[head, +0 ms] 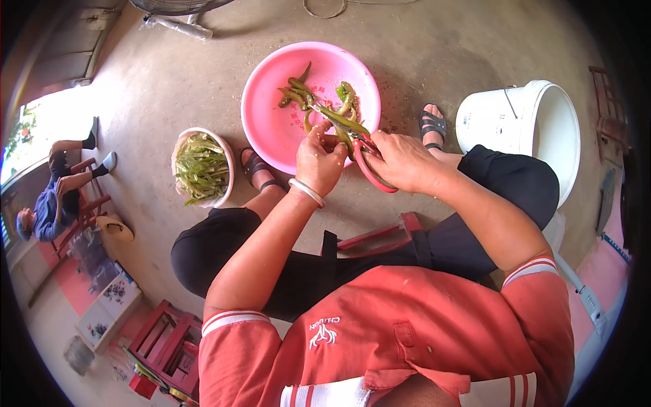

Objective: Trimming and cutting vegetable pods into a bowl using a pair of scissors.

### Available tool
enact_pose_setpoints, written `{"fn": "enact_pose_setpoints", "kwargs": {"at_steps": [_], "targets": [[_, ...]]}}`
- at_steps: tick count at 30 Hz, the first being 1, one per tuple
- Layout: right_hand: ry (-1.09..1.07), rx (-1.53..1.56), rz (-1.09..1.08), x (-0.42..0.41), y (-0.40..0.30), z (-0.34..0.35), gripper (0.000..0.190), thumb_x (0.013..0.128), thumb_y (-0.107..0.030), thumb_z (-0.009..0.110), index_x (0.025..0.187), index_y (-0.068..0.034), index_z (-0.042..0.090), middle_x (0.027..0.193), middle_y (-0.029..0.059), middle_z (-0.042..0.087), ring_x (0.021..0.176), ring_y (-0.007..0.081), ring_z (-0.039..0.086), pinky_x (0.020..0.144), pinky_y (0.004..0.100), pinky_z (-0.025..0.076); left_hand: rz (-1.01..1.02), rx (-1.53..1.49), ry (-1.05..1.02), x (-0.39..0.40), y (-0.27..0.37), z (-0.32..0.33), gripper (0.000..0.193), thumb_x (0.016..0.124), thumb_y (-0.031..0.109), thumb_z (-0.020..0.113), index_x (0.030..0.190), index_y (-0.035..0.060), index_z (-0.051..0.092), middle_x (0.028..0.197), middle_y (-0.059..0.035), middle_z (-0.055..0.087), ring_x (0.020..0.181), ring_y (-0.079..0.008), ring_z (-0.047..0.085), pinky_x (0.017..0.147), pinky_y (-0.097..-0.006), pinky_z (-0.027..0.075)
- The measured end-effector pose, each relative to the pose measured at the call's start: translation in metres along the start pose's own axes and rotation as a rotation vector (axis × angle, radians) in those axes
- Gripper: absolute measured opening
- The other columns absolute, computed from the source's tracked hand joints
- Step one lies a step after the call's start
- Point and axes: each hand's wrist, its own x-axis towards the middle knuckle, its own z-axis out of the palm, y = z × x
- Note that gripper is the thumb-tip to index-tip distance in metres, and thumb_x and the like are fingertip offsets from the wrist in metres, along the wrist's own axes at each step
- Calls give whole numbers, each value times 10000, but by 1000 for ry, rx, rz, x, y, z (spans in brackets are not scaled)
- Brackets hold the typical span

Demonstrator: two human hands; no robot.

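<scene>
Over the near edge of a pink plastic basin (264, 127), my right hand (399, 160) grips red-handled scissors (368, 165), their blades pointing up and left against a green chili pepper (342, 120). My left hand (322, 157) pinches a pepper piece (344, 138) just beside the blades; whether this joins the pepper at the blades I cannot tell. Several green peppers (300, 91) lie in the basin's left part. Others, with pale seeds and some cut pieces (348, 96), lie on its right.
A small lined bin (231, 152) holding green strips stands left of the basin. At right is a white plastic bucket (493, 119), tipped on its side. My sandaled feet flank the basin. Another person (48, 208) sits far left, near a straw hat (115, 228). A fan base (180, 25) stands beyond.
</scene>
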Motion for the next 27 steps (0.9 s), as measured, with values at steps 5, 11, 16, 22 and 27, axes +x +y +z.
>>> {"fn": "enact_pose_setpoints", "kwargs": {"at_steps": [5, 11, 16, 22, 27], "targets": [[-14, -22, -3, 1, 2, 0, 452, 865, -414, 486, 866, 31, 560, 796, 237, 625, 792, 379, 621, 722, 480, 481, -24, -97, -78, 0, -3, -2, 419, 785, -34, 539, 1197, -21, 467, 943, -74, 610, 814, -125, 589, 714, -242, 486], [-1, 15, -3, 7, 6, -8, 450, 858, -421, 495, 862, 22, 567, 788, 230, 625, 779, 377, 624, 720, 476, 483, -245, -488, -191, 2, 19, -15, 334, 803, -25, 490, 1131, 39, 510, 991, -83, 609, 882, -180, 608, 755, -298, 500], [-29, -44, -17, 5, 7, -5, 428, 844, -412, 508, 885, 10, 566, 794, 225, 627, 789, 379, 622, 723, 470, 480, -241, -696, -172, 6, 22, -19, 298, 838, -46, 414, 1123, 4, 484, 1021, -111, 600, 917, -205, 604, 832, -330, 498], [-67, 24, 26, 0, 2, -32, 411, 824, -415, 515, 863, -7, 539, 797, 213, 626, 782, 377, 619, 717, 450, 473, -155, -767, -51, 13, 21, -33, 293, 824, -63, 458, 1108, 3, 488, 1010, -105, 586, 880, -211, 612, 785, -303, 539], [-123, -20, -22, -7, 8, -42, 415, 832, -425, 564, 902, -17, 534, 745, 150, 597, 693, 305, 576, 674, 382, 419, -151, -756, 29, 21, 24, -49, 273, 816, -65, 485, 1083, -8, 497, 1000, -97, 575, 876, -203, 608, 793, -322, 547]]}}
